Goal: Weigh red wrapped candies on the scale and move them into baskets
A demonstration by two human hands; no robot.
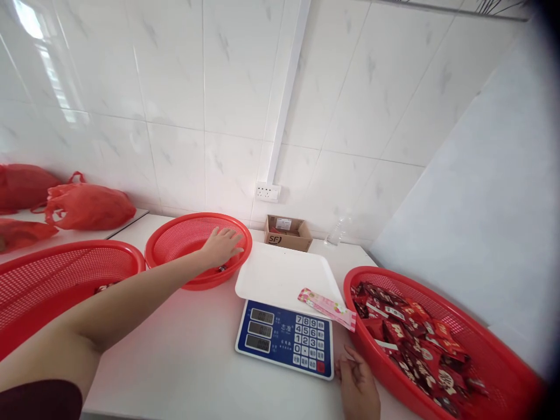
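Observation:
My left hand (221, 248) is open, fingers spread, over the right side of a round red plastic basket (199, 220). A small dark wrapped piece (222, 268) lies in that basket below my palm. My right hand (359, 385) rests on the table by the lower right corner of a blue and white digital scale (284, 338). Its fingers are loosely bent and a little apart, and nothing shows in them. On the scale's white tray (284, 268) lies a pink and white stick packet (327, 308), its right end reaching over the edge.
At right, a red basket (503, 356) holds many red wrapped packets (411, 332). Another red basket (109, 251) stands at left, partly behind my forearm. Behind the scale are a small cardboard box (289, 238) and a clear plastic bottle (338, 231). Red bags (94, 205) lie far left.

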